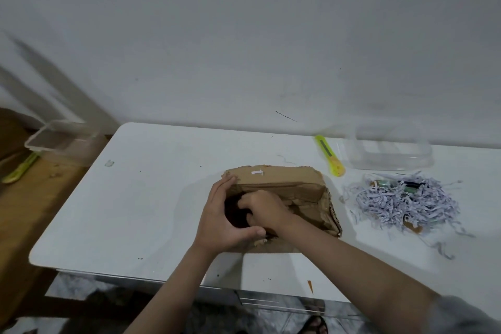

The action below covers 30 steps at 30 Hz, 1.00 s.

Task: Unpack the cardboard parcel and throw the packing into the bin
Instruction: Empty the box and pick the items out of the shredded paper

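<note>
A torn brown cardboard parcel (287, 184) lies in the middle of the white table (141, 198), its open end facing left. My left hand (222, 217) grips the parcel's open left end, thumb along the near edge. My right hand (261, 209) reaches into the dark opening with its fingers curled; what they hold is hidden. To the right of the parcel lies a heap of shredded white paper packing (401, 203) with small green and black items (390, 184) among it.
A yellow utility knife (329, 156) lies behind the parcel, beside a clear plastic container (390, 149) at the back right. A second clear container (59, 141) and another yellow knife (20, 168) sit on a wooden surface to the left. Shredded paper shows below the table.
</note>
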Each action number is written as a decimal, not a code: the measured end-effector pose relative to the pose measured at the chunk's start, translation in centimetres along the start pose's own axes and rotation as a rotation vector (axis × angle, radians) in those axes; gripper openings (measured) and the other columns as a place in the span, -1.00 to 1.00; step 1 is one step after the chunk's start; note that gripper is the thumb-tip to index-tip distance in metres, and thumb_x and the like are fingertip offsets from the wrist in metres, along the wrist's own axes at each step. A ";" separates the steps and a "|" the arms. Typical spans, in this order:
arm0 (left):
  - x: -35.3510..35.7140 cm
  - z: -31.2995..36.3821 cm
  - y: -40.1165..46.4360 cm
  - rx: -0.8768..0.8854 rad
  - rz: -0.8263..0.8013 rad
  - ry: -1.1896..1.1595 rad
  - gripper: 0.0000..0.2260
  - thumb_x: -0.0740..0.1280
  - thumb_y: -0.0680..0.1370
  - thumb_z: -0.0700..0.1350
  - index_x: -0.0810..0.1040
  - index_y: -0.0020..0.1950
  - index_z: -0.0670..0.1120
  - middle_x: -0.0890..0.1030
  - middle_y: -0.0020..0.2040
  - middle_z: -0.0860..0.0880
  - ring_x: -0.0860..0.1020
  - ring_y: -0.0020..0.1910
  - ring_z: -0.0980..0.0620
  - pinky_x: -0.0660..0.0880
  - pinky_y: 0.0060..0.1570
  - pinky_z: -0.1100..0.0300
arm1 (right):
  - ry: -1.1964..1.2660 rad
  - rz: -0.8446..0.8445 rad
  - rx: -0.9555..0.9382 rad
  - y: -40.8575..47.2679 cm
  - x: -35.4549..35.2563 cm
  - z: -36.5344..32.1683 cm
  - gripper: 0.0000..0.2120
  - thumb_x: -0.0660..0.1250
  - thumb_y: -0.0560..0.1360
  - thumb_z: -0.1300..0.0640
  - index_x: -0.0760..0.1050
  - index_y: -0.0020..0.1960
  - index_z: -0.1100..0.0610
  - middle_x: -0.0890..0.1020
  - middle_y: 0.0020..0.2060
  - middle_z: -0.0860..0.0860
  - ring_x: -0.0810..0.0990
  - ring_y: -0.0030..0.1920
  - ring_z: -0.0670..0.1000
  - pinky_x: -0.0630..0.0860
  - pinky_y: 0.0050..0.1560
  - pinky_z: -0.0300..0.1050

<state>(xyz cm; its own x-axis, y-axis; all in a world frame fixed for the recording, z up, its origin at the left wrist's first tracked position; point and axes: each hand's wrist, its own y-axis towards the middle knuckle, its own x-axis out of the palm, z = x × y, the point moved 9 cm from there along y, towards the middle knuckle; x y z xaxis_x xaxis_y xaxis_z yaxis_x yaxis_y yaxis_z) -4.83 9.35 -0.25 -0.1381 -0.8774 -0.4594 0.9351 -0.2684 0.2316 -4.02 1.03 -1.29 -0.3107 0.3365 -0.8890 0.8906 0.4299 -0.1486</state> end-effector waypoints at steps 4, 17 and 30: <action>-0.2 -0.2 0.1 -0.002 -0.090 0.020 0.01 0.48 0.14 0.38 0.27 0.46 -0.06 0.30 0.44 0.05 0.24 0.46 0.14 0.26 0.40 0.25 | 0.021 0.051 -0.016 -0.8 -0.2 0.6 -0.74 0.26 0.43 0.26 0.58 0.08 0.14 0.62 -0.02 0.07 0.56 -0.03 0.11 0.28 -0.29 -0.18; -0.9 -1.6 -0.2 -0.012 -0.245 0.092 0.07 0.57 0.16 0.26 0.09 0.53 0.07 0.16 0.52 0.17 0.15 0.49 0.20 0.26 0.43 0.01 | 0.004 0.060 0.005 -0.5 0.8 1.4 -0.77 0.25 0.50 0.07 0.54 0.14 -0.02 0.67 0.00 -0.02 0.59 0.04 0.08 0.46 -0.15 -0.09; -0.9 -1.8 -0.3 -0.012 -0.245 0.123 0.07 0.54 0.16 0.30 0.09 0.53 0.05 0.18 0.52 0.14 0.17 0.49 0.18 0.28 0.42 -0.03 | 0.103 0.092 0.114 -0.6 0.7 2.2 -0.88 0.30 0.46 0.08 0.58 -0.03 -0.01 0.67 -0.19 -0.05 0.60 -0.09 0.02 0.41 -0.19 -0.15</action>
<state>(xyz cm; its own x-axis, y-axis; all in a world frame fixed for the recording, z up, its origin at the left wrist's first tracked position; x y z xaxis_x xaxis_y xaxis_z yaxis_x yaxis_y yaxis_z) -4.37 10.91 -1.43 -0.3205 -0.7319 -0.6014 0.8828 -0.4610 0.0906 -4.07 -0.84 -2.76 -0.2534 0.4569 -0.8527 0.9469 0.2973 -0.1221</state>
